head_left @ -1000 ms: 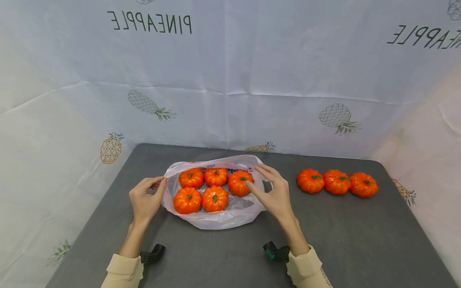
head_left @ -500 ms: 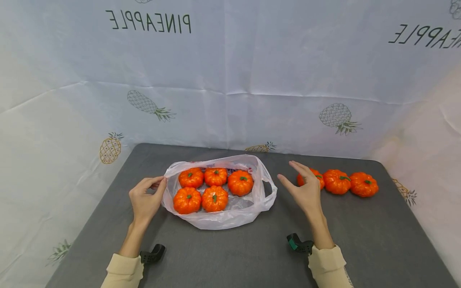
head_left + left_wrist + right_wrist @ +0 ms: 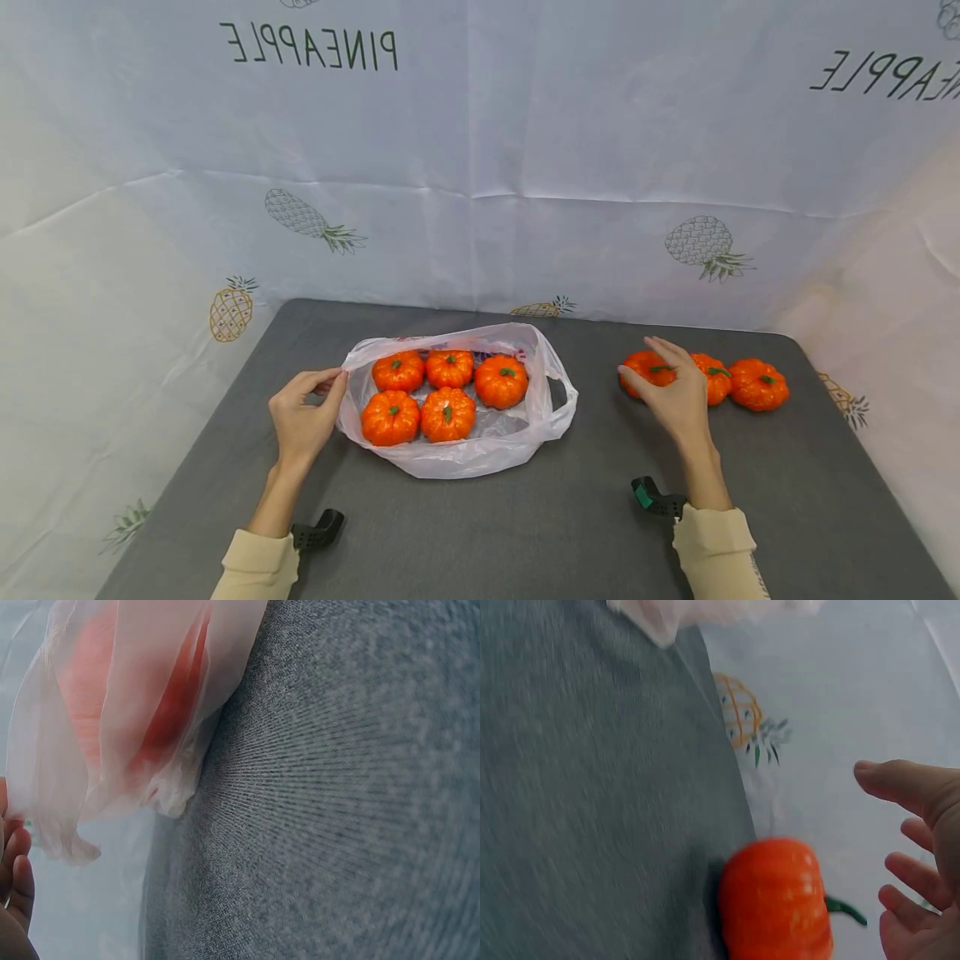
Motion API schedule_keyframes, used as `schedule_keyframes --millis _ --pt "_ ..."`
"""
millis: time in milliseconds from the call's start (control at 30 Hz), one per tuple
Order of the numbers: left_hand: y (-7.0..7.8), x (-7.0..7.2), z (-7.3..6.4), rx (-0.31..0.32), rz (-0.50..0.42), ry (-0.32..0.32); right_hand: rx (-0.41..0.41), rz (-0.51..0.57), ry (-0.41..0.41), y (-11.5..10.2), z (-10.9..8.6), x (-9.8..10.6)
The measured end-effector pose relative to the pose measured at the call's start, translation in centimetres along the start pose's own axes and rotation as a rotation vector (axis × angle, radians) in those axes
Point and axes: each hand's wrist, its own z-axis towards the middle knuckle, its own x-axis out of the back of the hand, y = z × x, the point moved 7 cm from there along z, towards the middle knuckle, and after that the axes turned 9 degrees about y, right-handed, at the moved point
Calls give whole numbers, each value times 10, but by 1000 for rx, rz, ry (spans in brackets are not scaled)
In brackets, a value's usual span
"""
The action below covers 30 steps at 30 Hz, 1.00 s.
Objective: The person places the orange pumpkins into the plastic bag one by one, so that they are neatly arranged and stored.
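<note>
A white plastic bag (image 3: 480, 457) lies on the grey table with its mouth spread, and several small orange pumpkins (image 3: 447, 414) with green stems sit inside. My left hand (image 3: 303, 417) pinches the bag's left rim between thumb and fingers; in the left wrist view the bag (image 3: 142, 697) shows orange through its thin side. To the right, my right hand (image 3: 675, 400) hovers at the leftmost pumpkin (image 3: 643, 367) of a row of three, thumb and fingers spread apart. The right wrist view has this pumpkin (image 3: 776, 904) just below the hand, apart from the thumb.
The middle pumpkin (image 3: 712, 379) of the row is partly behind my right hand, and the last pumpkin (image 3: 758, 385) sits at its right. The bag's right handle loop (image 3: 564, 400) stands out toward the row. A pineapple-print cloth (image 3: 480, 250) hangs behind the table (image 3: 480, 550).
My right hand has left the bag's right rim and moved right to the row of pumpkins. The bag's right handle has spread outward. My left hand stays on the left rim.
</note>
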Motion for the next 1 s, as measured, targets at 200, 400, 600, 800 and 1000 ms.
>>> schedule_keyframes --millis 200,400,600,800,1000 --pt "-1 0 0 2 -3 8 -8 -89 -118 11 5 5" --pt "-1 0 -1 -22 -2 29 -48 -174 -213 21 6 4" --pt "3 0 -1 -29 11 39 -76 -248 -267 26 3 1" --pt "3 0 -1 -33 13 44 -58 -278 -328 20 -4 -5" --pt "3 -1 -1 5 2 3 -24 -279 -345 14 -12 -9"
